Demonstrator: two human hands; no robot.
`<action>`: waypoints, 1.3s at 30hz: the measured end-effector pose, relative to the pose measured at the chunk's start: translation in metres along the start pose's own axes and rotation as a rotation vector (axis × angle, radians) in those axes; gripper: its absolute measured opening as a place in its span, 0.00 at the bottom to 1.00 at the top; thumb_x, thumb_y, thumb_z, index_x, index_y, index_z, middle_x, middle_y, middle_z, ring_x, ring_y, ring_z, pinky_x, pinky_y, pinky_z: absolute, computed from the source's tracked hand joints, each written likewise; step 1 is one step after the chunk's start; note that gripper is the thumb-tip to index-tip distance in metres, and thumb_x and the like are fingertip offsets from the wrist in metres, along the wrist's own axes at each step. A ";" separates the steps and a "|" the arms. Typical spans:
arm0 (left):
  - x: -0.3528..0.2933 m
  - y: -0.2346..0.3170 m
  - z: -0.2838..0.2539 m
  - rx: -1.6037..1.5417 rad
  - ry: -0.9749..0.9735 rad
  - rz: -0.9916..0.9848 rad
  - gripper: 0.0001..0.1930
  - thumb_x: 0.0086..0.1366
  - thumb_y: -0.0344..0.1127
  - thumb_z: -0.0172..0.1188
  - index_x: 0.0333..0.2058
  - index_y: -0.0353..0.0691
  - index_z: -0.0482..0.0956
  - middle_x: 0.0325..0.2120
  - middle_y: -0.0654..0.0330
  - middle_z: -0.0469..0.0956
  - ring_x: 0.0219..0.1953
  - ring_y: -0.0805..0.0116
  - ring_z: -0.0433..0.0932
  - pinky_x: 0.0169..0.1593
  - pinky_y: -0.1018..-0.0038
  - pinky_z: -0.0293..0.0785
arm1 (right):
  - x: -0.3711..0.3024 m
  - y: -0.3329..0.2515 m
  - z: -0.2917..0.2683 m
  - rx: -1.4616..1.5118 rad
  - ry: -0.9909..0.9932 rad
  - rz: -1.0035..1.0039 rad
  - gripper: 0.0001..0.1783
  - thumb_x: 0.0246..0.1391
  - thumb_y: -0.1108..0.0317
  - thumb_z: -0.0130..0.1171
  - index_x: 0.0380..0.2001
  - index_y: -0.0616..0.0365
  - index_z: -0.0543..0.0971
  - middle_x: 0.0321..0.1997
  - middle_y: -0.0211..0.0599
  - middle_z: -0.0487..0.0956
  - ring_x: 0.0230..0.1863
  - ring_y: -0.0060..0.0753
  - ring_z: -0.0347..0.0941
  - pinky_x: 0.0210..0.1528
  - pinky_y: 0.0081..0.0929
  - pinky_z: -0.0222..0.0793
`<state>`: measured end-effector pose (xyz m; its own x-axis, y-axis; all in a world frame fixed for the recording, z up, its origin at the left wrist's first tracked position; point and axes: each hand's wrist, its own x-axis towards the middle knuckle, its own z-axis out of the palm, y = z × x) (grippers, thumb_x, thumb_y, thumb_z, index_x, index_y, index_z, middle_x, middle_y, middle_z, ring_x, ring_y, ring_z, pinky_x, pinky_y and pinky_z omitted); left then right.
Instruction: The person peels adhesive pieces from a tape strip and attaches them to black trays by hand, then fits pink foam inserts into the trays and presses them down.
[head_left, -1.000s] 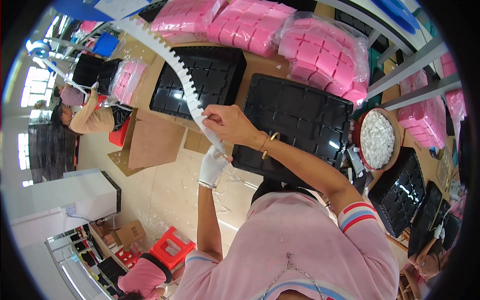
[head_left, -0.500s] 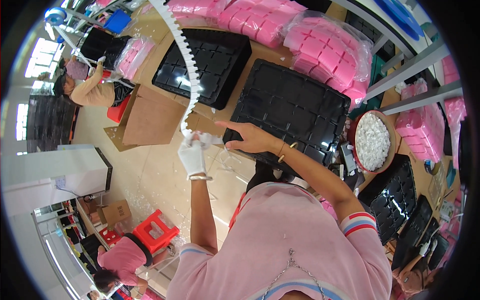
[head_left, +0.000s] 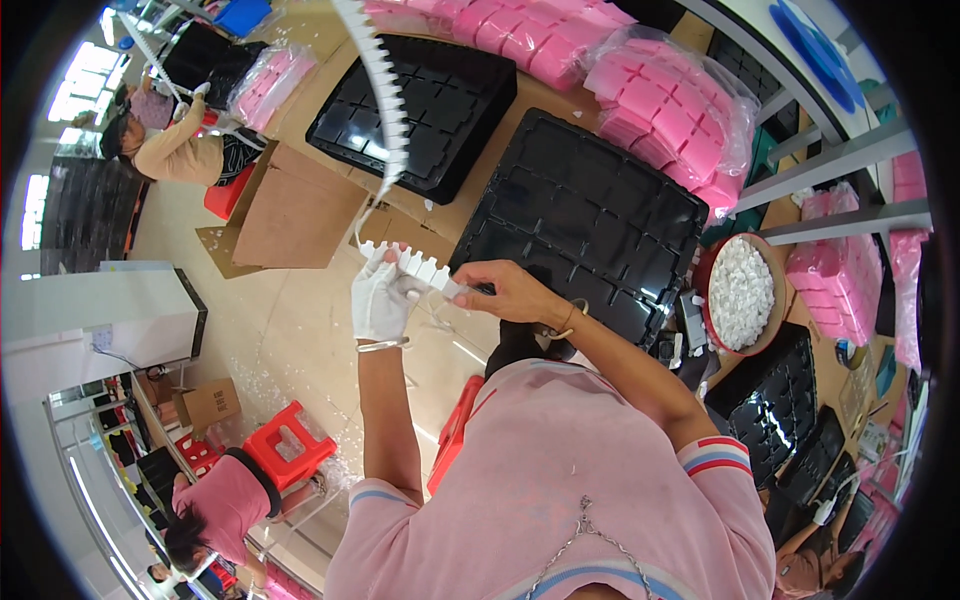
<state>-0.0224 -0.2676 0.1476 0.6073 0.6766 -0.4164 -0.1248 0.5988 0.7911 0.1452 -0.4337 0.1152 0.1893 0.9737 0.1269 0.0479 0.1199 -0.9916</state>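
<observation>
A long white toothed strip (head_left: 393, 120) hangs down from the top of the view and bends into my hands. My left hand (head_left: 381, 302), in a white glove, is closed around its lower stretch, with the thumb and fingertips on the strip. Bare and with a bracelet at the wrist, my right hand (head_left: 515, 296) pinches the strip's end between thumb and forefinger. Just beyond my right hand lies a black compartmented tray (head_left: 590, 205) on the cardboard-covered table. The exact contact under the fingertips is partly hidden.
A stack of black trays (head_left: 415, 115) stands further left. Pink foam blocks in plastic (head_left: 670, 105) line the far side. A round tub of small white pieces (head_left: 742, 290) is at right, near a metal frame (head_left: 830, 180). Other people work at left and lower right.
My right forefinger, stretched out before, has curled in to the strip's end. My left hand has turned, so more of the strip's toothed stretch shows between both hands.
</observation>
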 end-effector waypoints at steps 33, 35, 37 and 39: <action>0.005 -0.104 -0.016 0.253 0.272 -0.255 0.09 0.61 0.33 0.71 0.34 0.38 0.80 0.23 0.63 0.81 0.20 0.80 0.75 0.21 0.84 0.61 | 0.065 0.023 -0.179 -0.797 0.650 0.096 0.06 0.47 0.73 0.69 0.31 0.58 0.83 0.49 0.39 0.77 0.50 0.41 0.77 0.55 0.32 0.70; 0.003 -0.101 -0.017 0.246 0.315 -0.268 0.09 0.61 0.31 0.71 0.35 0.38 0.79 0.24 0.63 0.81 0.20 0.80 0.75 0.21 0.84 0.62 | 0.073 0.036 -0.194 -0.824 0.629 0.126 0.06 0.47 0.73 0.69 0.31 0.58 0.82 0.51 0.38 0.76 0.51 0.41 0.76 0.56 0.33 0.70; 0.004 -0.100 -0.020 0.222 0.325 -0.291 0.08 0.63 0.28 0.68 0.37 0.36 0.78 0.27 0.61 0.82 0.22 0.77 0.77 0.24 0.83 0.67 | 0.078 0.046 -0.204 -0.937 0.616 0.088 0.05 0.47 0.73 0.69 0.29 0.57 0.82 0.51 0.38 0.75 0.54 0.42 0.75 0.57 0.34 0.69; 0.004 -0.106 -0.026 0.162 0.328 -0.275 0.10 0.63 0.27 0.66 0.43 0.37 0.78 0.29 0.58 0.83 0.21 0.74 0.78 0.22 0.84 0.64 | 0.085 0.048 -0.203 -0.966 0.610 0.074 0.05 0.48 0.73 0.68 0.29 0.57 0.81 0.51 0.37 0.75 0.55 0.43 0.74 0.58 0.35 0.69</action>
<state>-0.0273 -0.3170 0.0505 0.3167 0.6174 -0.7200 0.1469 0.7180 0.6803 0.3623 -0.3841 0.0831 0.6548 0.6844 0.3208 0.7003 -0.3898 -0.5980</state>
